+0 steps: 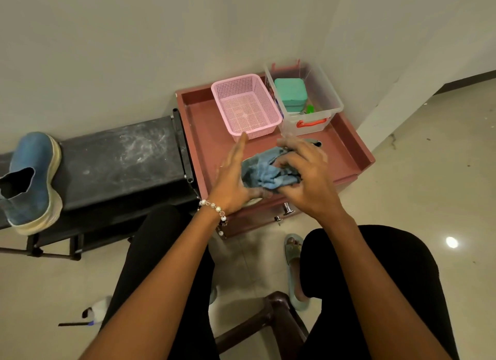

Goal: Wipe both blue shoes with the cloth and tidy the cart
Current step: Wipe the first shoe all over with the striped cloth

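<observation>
item: cloth (268,171), blue-grey, bunched; held above the front part of the cart (346,147) top, between both hands.
item: right hand (306,179), fingers curled over and into the cloth, gripping it from the right.
item: left hand (230,179), fingers straight and together pointing away from the body, palm against the cloth's left side, thumb under it; beaded bracelet (214,208) on the wrist.
item: cart, reddish-brown tray top with raised rim, set in the room corner; a drawer knob (287,208) shows on its front.
item: pink basket (247,106), mesh, on the tray's back left.
item: clear bin (327,96) with orange handle, just right of the basket, touching it or nearly; holds a green case (291,93) and small items too unclear to name.
item: blue shoe (33,179), pale sole, lying on its side at the left end of the dark counter (120,155), well apart from the cart. only one shoe in view.
item: dark object partly hidden behind the right hand on the tray; cannot tell what.
</observation>
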`<state>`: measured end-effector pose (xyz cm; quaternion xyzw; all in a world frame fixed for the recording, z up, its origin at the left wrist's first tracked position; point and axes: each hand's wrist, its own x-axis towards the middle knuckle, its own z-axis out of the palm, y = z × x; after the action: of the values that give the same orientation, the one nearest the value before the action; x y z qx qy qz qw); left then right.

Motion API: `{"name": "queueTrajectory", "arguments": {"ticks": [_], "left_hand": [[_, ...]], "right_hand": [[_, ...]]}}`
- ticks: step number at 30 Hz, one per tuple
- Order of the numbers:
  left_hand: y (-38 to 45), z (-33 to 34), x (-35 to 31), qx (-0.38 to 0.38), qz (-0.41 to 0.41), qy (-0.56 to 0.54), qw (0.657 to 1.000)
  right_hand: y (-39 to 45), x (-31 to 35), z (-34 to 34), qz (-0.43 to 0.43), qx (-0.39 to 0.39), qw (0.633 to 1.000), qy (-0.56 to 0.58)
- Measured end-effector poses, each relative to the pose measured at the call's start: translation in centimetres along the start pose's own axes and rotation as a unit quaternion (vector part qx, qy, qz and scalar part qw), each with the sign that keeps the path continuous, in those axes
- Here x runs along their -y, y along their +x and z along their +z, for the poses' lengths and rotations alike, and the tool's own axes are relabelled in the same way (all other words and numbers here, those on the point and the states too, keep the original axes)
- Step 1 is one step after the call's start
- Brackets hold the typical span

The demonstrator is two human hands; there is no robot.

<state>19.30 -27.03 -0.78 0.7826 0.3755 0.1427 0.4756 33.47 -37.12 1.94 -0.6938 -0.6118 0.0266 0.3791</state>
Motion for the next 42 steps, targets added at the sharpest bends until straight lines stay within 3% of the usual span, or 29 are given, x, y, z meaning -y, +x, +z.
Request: {"name": "queueTrajectory", "arguments": {"ticks": [3,7,10,14,17,19,20,22,23,25,27,29,31,34,36,37,38,39,40,42], "left_hand": [[-0.5,-0.2,-0.4,-0.036,0.091,0.015,0.995],[-0.8,-0.1,-0.7,-0.116,0.038,-0.056,0.991],[-0.6,-0.4,-0.5,-0.101,-0.005,-0.102,0.99],[-0.6,-0.7,-1.1,-0.101,-0.01,-0.207,0.973],[-1.0,-0.9,-1.7,-0.064,-0.003,-0.223,0.973],[-1.1,-0.7,-2.0,-0.062,-0.013,-0.248,0.967],[-1.1,-0.6,-2.0,-0.077,-0.03,-0.274,0.958],[-0.7,-0.7,-1.8,-0.11,-0.061,-0.316,0.94],[-0.6,-0.8,-1.4,-0.12,-0.072,-0.311,0.94],[-0.1,-1.1,-0.1,-0.115,-0.111,-0.235,0.959],[0.3,-1.5,1.3,-0.107,-0.147,-0.139,0.973],[0.6,-2.0,2.4,-0.143,-0.148,-0.076,0.976],[0.8,-2.6,3.0,-0.172,-0.116,0.018,0.978],[0.4,-2.8,3.9,-0.109,-0.061,0.284,0.951],[0.1,-2.2,4.3,-0.034,-0.05,0.416,0.907],[0.0,-1.8,4.6,-0.005,-0.041,0.461,0.887],[0.0,-1.3,5.0,0.016,-0.033,0.496,0.868],[0.0,-0.9,5.5,0.03,-0.034,0.521,0.852],[-0.1,-0.7,5.9,0.037,-0.044,0.534,0.843],[-0.5,-0.3,6.6,0.028,-0.074,0.522,0.849]], "right_hand": [[0.1,1.0,-0.7,0.017,0.048,0.997,0.055],[-0.2,0.1,-0.3,0.112,0.062,0.99,0.06],[-0.3,-0.4,-0.2,0.164,0.08,0.976,0.117],[-0.7,-0.9,-0.5,0.149,0.2,0.968,0.039],[-0.4,-0.7,-0.2,0.123,0.173,0.977,0.002],[-0.2,-0.7,0.1,0.157,0.182,0.967,0.081],[-0.2,-0.7,0.1,0.187,0.206,0.945,0.173],[-0.4,-0.6,0.0,0.275,0.263,0.859,0.343],[-0.6,-0.7,0.1,0.315,0.29,0.821,0.378],[-1.0,-1.1,0.1,0.376,0.314,0.782,0.386],[-1.3,-1.7,-0.3,0.44,0.269,0.751,0.413],[-1.1,-2.2,-1.4,0.484,0.175,0.72,0.465],[-0.5,-2.4,-2.7,0.489,0.058,0.712,0.5],[0.8,-1.9,-3.5,0.452,-0.074,0.73,0.508],[1.5,-0.9,-2.1,0.421,-0.093,0.805,0.408],[1.7,-0.5,-0.7,0.394,-0.082,0.866,0.297],[1.7,-0.4,1.3,0.347,-0.054,0.924,0.152],[1.4,-0.3,3.4,0.285,-0.015,0.959,0.003],[0.8,-0.3,5.8,0.225,0.034,0.967,-0.118],[-0.7,0.5,9.8,0.153,0.188,0.942,-0.232]]}}
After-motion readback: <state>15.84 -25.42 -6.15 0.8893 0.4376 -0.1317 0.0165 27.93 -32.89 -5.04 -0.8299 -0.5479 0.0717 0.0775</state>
